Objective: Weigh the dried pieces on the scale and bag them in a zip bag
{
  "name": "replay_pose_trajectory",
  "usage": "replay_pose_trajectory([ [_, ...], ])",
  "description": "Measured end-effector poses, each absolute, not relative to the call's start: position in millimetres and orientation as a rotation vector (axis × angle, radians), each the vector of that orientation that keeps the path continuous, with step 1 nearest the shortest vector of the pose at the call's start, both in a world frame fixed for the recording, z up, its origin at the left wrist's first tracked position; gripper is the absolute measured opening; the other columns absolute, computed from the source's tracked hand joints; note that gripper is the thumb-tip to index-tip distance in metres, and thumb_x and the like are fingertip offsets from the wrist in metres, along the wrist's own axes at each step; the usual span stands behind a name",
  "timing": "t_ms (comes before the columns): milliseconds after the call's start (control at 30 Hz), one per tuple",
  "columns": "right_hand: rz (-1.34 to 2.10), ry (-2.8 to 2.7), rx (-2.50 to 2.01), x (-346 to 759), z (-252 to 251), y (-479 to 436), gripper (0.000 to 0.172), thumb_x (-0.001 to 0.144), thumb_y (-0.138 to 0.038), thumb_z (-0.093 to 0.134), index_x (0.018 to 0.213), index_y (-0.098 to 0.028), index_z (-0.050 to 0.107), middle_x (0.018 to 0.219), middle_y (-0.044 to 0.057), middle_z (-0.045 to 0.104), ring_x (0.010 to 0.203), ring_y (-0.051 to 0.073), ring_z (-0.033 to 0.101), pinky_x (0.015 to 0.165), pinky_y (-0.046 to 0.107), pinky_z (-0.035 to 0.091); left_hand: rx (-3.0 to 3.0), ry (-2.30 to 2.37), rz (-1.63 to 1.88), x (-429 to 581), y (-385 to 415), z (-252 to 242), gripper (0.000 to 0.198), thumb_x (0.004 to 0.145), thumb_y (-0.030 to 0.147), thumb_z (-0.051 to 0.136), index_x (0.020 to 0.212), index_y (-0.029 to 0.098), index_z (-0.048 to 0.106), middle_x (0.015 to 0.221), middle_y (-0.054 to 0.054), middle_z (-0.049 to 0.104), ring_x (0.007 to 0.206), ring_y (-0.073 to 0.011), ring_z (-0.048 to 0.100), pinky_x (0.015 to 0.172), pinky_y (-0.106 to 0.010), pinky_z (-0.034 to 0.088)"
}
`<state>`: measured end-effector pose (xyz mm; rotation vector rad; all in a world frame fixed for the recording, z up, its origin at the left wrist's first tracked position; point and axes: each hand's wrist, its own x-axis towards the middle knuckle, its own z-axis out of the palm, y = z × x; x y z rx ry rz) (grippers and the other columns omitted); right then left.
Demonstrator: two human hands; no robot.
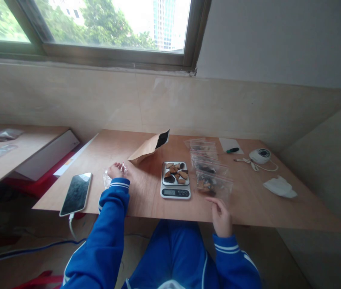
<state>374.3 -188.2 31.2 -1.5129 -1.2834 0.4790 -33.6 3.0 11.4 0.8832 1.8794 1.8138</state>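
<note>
**Blue sleeves at the desk edge, 1 hand on a clear bag**

Blue-sleeved arms rise from the bottom of the view toward a long wooden table (146, 202), the biggest thing in sight, running left to right under a window (110, 36).

Next in size, a brown paper pouch (150, 147) lies on its side behind the scale, its long axis slanting from lower left to upper right, with the dark open mouth pointing up and right. A row of clear zip bags (208, 166) stretches away from the near edge, the closest holding dark pieces. A smartphone (76, 193) lies at the left corner, screen up, long axis pointing away and slightly right, its cable hanging off the edge.

A digital kitchen scale (175, 180) sits at the middle, its tray loaded with brown and black pieces.

The left hand (116, 171) rests on a small clear plastic bag (108, 178), fingers curled onto it; whether they pinch it is unclear. The right hand (221, 216) sits at the table's near edge, fingers loosely bent and empty, just before the nearest zip bag.
</note>
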Motion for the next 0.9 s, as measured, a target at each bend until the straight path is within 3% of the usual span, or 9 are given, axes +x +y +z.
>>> replay_pose_trajectory([
  [133, 0.905, -1.024, -1.290, 326, 45, -128, 0.047, 0.085, -0.046, 0.050, 0.123, -0.019, 0.055, 0.131, 0.015, 0.057, 0.109, 0.025, 0.061, 0.091, 0.044, 0.051, 0.705, 1.991, 1.829, -16, -15, 15, 0.020, 0.072, 0.018, 0.033, 0.082, 0.019, 0.050, 0.073, -0.004, 0.055, 0.058, -0.0153, 0.057, 0.055, -0.033, 0.048],
  [267, 1.263, -1.005, -1.047, 259, 79, -48, 0.061, 0.082, -0.049, 0.055, 0.133, -0.019, 0.044, 0.136, 0.012, 0.053, 0.122, 0.022, 0.054, 0.105, 0.044, 0.042, 0.829, 1.939, 1.742, 9, -31, 19, 0.018, 0.070, 0.016, 0.040, 0.078, 0.018, 0.055, 0.082, -0.005, 0.061, 0.058, -0.0151, 0.059, 0.059, -0.034, 0.050],
  [367, 1.309, -1.118, -0.915, 228, 106, -15, 0.076, 0.075, -0.041, 0.067, 0.139, -0.019, 0.034, 0.132, 0.012, 0.057, 0.123, 0.021, 0.053, 0.108, 0.044, 0.039, 1.162, 1.856, 1.677, 20, -37, 23, 0.032, 0.069, 0.012, 0.044, 0.096, 0.018, 0.058, 0.100, -0.007, 0.060, 0.070, -0.0177, 0.062, 0.068, -0.036, 0.052],
  [567, 1.332, -1.321, -0.888, 206, 135, 10, 0.055, 0.081, -0.030, 0.059, 0.133, -0.021, 0.043, 0.131, 0.009, 0.058, 0.123, 0.019, 0.053, 0.107, 0.040, 0.039, 1.518, 2.331, 1.569, 34, -43, 44, 0.024, 0.080, 0.014, 0.042, 0.097, 0.015, 0.059, 0.105, -0.014, 0.054, 0.109, -0.0304, 0.052, 0.098, -0.048, 0.039],
  [733, 1.172, -1.590, -1.190, 184, 134, 11, 0.043, 0.089, -0.023, 0.046, 0.131, -0.015, 0.049, 0.141, 0.010, 0.049, 0.134, 0.019, 0.041, 0.114, 0.035, 0.027, 1.007, 2.538, 1.318, 38, -46, 53, 0.028, 0.081, 0.017, 0.044, 0.105, 0.011, 0.057, 0.119, -0.020, 0.050, 0.111, -0.0358, 0.052, 0.093, -0.058, 0.038],
  [900, 1.205, -1.661, -1.308, 140, 112, -5, 0.054, 0.089, -0.021, 0.045, 0.141, -0.013, 0.037, 0.147, 0.012, 0.041, 0.138, 0.022, 0.034, 0.116, 0.036, 0.024, 1.055, 2.343, 1.291, 14, -49, 43, 0.033, 0.074, 0.008, 0.041, 0.098, 0.010, 0.064, 0.109, -0.018, 0.060, 0.111, -0.0295, 0.055, 0.097, -0.045, 0.042],
])
